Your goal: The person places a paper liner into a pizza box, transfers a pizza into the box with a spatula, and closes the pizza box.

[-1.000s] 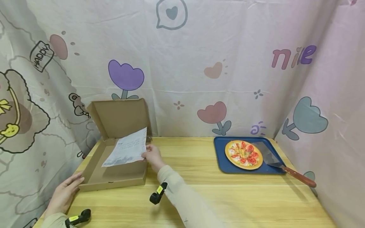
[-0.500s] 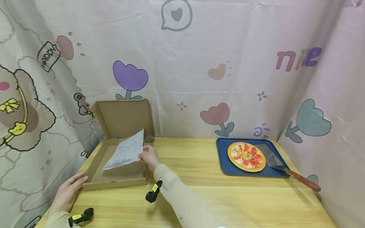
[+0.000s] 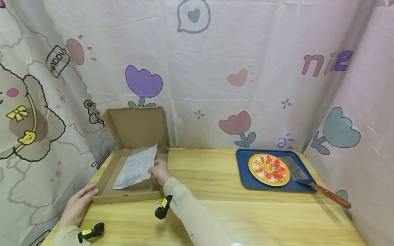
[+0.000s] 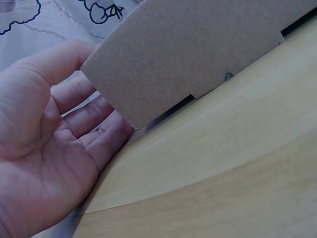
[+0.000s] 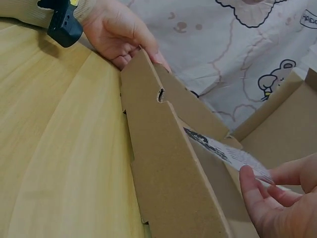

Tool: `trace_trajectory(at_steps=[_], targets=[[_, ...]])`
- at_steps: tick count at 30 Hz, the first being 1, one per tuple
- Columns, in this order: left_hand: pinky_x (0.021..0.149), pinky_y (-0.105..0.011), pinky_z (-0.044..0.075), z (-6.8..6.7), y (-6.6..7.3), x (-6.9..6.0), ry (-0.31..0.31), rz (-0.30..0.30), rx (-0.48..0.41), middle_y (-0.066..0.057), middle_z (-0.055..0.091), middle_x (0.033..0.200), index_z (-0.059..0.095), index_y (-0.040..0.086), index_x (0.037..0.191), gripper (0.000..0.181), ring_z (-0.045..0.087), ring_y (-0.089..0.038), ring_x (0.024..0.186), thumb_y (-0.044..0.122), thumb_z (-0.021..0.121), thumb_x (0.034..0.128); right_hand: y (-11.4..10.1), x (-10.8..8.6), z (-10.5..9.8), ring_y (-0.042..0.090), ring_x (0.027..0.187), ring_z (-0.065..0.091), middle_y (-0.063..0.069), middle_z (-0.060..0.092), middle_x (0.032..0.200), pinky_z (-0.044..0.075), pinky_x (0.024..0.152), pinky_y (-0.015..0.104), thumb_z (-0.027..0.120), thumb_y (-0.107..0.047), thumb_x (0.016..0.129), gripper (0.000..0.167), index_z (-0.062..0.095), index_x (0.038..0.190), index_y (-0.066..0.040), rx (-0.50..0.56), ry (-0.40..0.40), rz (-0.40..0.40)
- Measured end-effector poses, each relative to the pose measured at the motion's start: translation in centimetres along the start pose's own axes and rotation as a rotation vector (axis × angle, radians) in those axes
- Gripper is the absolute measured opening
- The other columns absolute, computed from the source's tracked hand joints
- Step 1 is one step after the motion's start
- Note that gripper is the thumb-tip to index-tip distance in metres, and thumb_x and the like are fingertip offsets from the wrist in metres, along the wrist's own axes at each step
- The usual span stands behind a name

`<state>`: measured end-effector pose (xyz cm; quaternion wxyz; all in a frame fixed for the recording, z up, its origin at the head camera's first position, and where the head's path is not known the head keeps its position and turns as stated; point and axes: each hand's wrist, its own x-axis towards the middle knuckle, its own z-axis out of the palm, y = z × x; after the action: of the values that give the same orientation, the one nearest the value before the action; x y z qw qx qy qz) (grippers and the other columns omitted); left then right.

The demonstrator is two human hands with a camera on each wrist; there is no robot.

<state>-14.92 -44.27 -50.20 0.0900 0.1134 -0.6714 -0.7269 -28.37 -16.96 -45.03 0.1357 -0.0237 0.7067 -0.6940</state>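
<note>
A cardboard pizza box (image 3: 127, 197) stands on the left of the table with its lid (image 3: 138, 126) raised. Inside its walls is a sheet of printed paper (image 3: 136, 167), tilted, its right edge pinched between thumb and fingers of my right hand (image 3: 160, 172). In the right wrist view the paper (image 5: 223, 151) slants down past the box's front wall (image 5: 163, 163). My left hand (image 3: 75, 206) rests against the box's front left corner. The left wrist view has that hand (image 4: 54, 124) with fairly straight fingers along the cardboard side (image 4: 183, 49).
At the right, a blue tray (image 3: 243, 171) holds a pizza (image 3: 269, 169) and a metal spatula (image 3: 297, 171), whose wooden handle (image 3: 333, 196) sticks out past the tray's edge. A printed curtain (image 3: 197, 68) hangs behind and beside the wooden table (image 3: 261, 218).
My right hand has lowered the paper slightly further into the box. My left hand keeps its place at the box corner. The whole head view has shifted a little.
</note>
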Motion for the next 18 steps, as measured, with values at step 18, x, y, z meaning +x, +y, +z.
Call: trace_trajectory(at_steps=[18], targets=[[0.074,-0.004,0.042,0.15,0.27,0.0,0.036,-0.051,0.043,0.041,0.053,0.097,0.068,0.043,0.104,0.027,0.05,0.021,0.09,0.018,0.064,0.0948,-0.36,-0.37,-0.37,0.023,0.084,0.068,0.014,0.067,0.09,0.061,0.08,0.037,0.061,0.013,0.082,0.034,0.058,0.116,0.012,0.058,-0.097,0.12]])
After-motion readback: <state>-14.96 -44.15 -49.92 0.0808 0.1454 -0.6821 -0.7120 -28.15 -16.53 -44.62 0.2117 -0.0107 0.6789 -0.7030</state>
